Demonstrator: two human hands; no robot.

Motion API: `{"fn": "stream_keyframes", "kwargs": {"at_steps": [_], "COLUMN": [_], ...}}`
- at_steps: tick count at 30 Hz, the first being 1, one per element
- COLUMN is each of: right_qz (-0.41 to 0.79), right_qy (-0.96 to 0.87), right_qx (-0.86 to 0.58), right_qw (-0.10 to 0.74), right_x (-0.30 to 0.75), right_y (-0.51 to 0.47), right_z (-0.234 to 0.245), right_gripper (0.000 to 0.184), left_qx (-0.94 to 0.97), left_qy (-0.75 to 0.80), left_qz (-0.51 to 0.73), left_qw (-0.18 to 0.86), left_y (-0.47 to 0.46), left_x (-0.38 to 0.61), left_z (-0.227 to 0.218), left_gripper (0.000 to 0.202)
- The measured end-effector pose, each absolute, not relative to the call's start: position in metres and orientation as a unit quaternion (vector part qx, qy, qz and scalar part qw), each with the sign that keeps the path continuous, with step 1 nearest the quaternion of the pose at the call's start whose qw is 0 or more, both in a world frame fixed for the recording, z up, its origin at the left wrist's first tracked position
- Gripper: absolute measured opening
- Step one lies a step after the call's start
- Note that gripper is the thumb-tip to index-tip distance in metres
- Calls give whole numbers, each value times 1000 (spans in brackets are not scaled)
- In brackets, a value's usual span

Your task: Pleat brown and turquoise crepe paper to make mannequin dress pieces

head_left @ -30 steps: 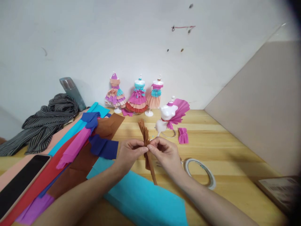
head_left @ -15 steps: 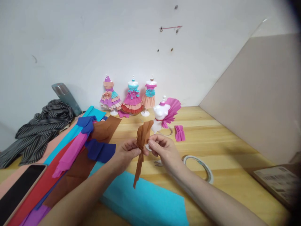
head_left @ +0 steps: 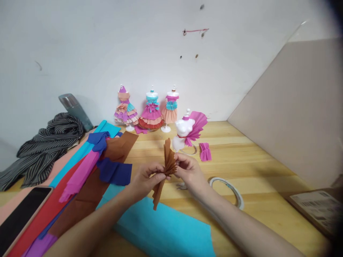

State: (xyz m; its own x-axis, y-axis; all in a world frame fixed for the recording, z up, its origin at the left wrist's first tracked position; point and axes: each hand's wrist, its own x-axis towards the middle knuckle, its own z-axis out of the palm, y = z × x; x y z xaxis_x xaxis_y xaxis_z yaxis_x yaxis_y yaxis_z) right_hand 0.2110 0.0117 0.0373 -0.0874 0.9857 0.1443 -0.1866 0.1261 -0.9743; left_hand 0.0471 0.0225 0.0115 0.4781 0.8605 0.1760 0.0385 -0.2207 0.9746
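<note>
Between my hands is a pleated strip of brown crepe paper [head_left: 169, 159], fanned out at the top with a narrow tail hanging below. My left hand [head_left: 150, 178] pinches its gathered middle between thumb and fingers. At the fan's right edge, my right hand [head_left: 189, 169] is closed on the pleats. Just behind stands a small white mannequin [head_left: 184, 127] with a magenta pleated paper fan [head_left: 198, 125] at its side. A sheet of turquoise paper [head_left: 166, 225] lies under my left forearm. Scissors, partly hidden by my right hand, show a metal part [head_left: 182, 186].
Three mannequins in paper dresses [head_left: 151, 114] stand along the wall. Crepe paper strips [head_left: 80, 178], a phone [head_left: 24, 217], a striped cloth [head_left: 53, 146] and a bottle [head_left: 76, 110] are at left. A tape roll [head_left: 238, 200], magenta paper piece [head_left: 205, 152] and cardboard box [head_left: 313, 207] are at right.
The brown paper fan has turned and spread toward the right, its pleats opening more. My right hand has shifted slightly right along its edge; my left hand keeps its pinch.
</note>
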Motion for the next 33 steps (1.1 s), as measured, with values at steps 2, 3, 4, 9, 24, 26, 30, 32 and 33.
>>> {"fn": "stream_keyframes", "kwargs": {"at_steps": [2, 3, 4, 9, 24, 26, 30, 32, 33], "right_qz": [538, 544, 551, 458, 237, 211, 173, 172, 175], "right_qy": [-508, -503, -496, -572, -767, -774, -789, -791, -791], "right_qx": [-391, -393, -396, -494, -588, -584, -566, -554, -547], "right_qw": [548, 545, 542, 468, 100, 122, 168, 193, 212], "right_x": [213, 214, 215, 219, 225, 219, 215, 218, 220], "right_y": [12, 12, 12, 18, 22, 23, 27, 28, 28], "right_z": [37, 37, 37, 32, 13, 13, 9, 9, 10], "right_gripper": [13, 12, 12, 36, 14, 11, 12, 12, 13], "left_qx": [723, 750, 779, 901, 967, 970, 972, 974, 976], "left_qy": [335, 337, 335, 280, 232, 229, 229, 222, 215], "left_qz": [393, 389, 382, 325, 24, 26, 32, 36, 40], "left_qw": [459, 415, 369, 68, -98, -82, -42, -16, -2], "left_y": [22, 22, 22, 31, 79, 82, 84, 82, 81], "left_x": [46, 45, 44, 34, 5, 7, 4, 1, 0], "left_z": [13, 14, 15, 26, -1, -10, -3, 9, 15], "left_gripper": [15, 14, 13, 21, 16, 15, 16, 16, 16]}}
